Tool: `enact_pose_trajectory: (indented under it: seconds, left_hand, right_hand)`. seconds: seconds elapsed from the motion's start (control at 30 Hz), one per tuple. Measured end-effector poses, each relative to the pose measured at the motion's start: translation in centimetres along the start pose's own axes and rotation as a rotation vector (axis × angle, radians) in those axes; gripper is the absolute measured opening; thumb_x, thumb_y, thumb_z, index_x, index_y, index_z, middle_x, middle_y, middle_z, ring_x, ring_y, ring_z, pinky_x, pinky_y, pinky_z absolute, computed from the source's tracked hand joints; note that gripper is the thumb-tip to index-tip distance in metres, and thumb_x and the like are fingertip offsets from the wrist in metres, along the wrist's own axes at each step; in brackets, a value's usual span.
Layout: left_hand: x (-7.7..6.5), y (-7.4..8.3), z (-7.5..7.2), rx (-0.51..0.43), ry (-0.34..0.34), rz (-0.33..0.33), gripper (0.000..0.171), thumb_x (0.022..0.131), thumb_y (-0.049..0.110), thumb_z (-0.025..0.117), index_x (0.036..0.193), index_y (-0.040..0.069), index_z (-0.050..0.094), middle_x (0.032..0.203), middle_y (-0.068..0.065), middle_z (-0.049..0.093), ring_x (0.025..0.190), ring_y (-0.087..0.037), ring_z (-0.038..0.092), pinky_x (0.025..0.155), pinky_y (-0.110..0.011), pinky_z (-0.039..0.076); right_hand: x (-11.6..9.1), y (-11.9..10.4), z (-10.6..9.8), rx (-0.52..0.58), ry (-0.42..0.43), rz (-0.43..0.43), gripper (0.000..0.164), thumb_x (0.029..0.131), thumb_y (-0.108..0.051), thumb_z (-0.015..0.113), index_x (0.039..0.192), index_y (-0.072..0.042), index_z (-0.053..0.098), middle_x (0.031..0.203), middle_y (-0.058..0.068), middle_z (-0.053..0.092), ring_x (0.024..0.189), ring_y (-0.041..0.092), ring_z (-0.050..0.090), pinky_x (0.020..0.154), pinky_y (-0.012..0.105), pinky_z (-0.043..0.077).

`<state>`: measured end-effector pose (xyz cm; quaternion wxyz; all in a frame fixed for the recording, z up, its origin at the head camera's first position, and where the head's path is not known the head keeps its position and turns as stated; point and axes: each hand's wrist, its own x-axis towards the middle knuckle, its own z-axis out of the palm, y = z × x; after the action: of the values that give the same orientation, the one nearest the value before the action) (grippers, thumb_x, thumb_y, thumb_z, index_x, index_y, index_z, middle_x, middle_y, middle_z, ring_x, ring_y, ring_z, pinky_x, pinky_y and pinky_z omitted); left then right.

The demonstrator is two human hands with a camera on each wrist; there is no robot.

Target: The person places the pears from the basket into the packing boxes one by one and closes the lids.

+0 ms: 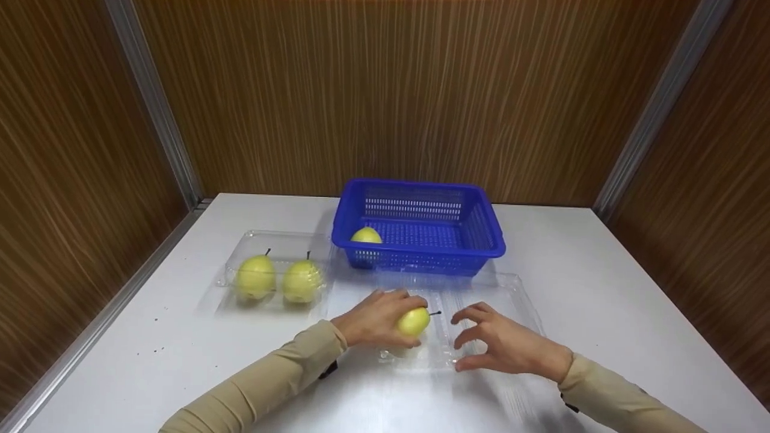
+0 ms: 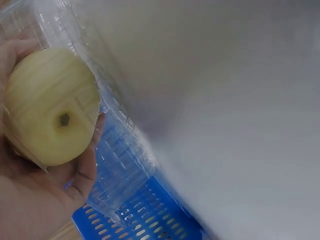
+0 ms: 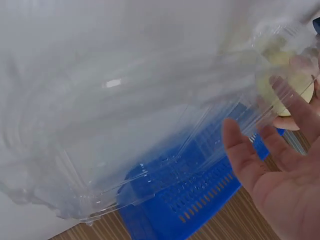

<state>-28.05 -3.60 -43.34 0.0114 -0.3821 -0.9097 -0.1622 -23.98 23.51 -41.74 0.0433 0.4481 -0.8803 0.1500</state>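
Observation:
A yellow-green pear (image 1: 415,323) with a dark stem sits in the grip of my left hand (image 1: 376,319), fingers over the top and thumb along the near side. The left wrist view shows the pear's base (image 2: 52,107) turned to the camera. Beneath both hands lies a clear plastic clamshell box (image 1: 516,281), opened out on the table. My right hand (image 1: 508,343) hovers over its right part, fingers spread and loosely bent, holding nothing. In the right wrist view the fingers (image 3: 242,155) are close to the see-through plastic (image 3: 115,145).
Behind the box stands a blue slotted basket (image 1: 421,248) with one pear (image 1: 366,235) in its left corner. To the left, two pears (image 1: 255,277) are in another clear box (image 1: 283,240). Wood-patterned panels (image 1: 391,102) enclose the white table (image 1: 150,373) at the back and sides.

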Motion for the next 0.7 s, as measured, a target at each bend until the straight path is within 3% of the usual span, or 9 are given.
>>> enact_pose_trajectory:
  seconds: [0.2, 0.33, 0.5, 0.7]
  left_hand:
    - [0.4, 0.0, -0.3, 0.035, -0.065, 0.039, 0.066, 0.076, 0.055, 0.071, 0.134, 0.028, 0.056, 0.111, 0.005, 0.063, 0.091, -0.009, 0.058, 0.08, -0.029, 0.046]
    - [0.8, 0.3, -0.6, 0.029, -0.124, 0.093, 0.06, 0.076, 0.053, 0.073, 0.129, 0.029, 0.059, 0.103, 0.006, 0.065, 0.085, -0.008, 0.057, 0.07, -0.024, 0.045]
    - [1.1, 0.6, -1.2, -0.005, -0.197, 0.139, 0.054, 0.08, 0.056, 0.069, 0.127, 0.03, 0.062, 0.099, 0.006, 0.066, 0.083, -0.006, 0.056, 0.065, -0.02, 0.043]
    - [0.9, 0.5, -2.0, -0.051, -0.235, 0.128, 0.059, 0.084, 0.062, 0.063, 0.132, 0.028, 0.061, 0.11, 0.005, 0.068, 0.092, -0.007, 0.06, 0.073, -0.02, 0.046]
  right_hand:
    - [-0.3, -0.2, 0.7, -0.013, 0.119, -0.104, 0.017, 0.08, -0.034, 0.079, 0.083, -0.018, 0.078, 0.102, 0.001, 0.067, 0.099, 0.018, 0.055, 0.084, 0.038, 0.053]
    - [-0.5, -0.3, 1.2, -0.003, 0.174, -0.15, 0.013, 0.08, -0.029, 0.08, 0.082, -0.017, 0.078, 0.095, -0.002, 0.067, 0.09, 0.013, 0.054, 0.078, 0.026, 0.052]
    - [-0.5, -0.3, 1.6, 0.041, 0.174, -0.185, 0.01, 0.082, -0.022, 0.078, 0.086, -0.013, 0.077, 0.09, -0.005, 0.066, 0.084, 0.008, 0.055, 0.074, 0.008, 0.047]
    - [-0.5, -0.2, 1.5, 0.061, 0.151, -0.188, 0.012, 0.083, -0.019, 0.078, 0.091, -0.012, 0.077, 0.091, -0.004, 0.068, 0.084, 0.008, 0.057, 0.073, 0.008, 0.048]
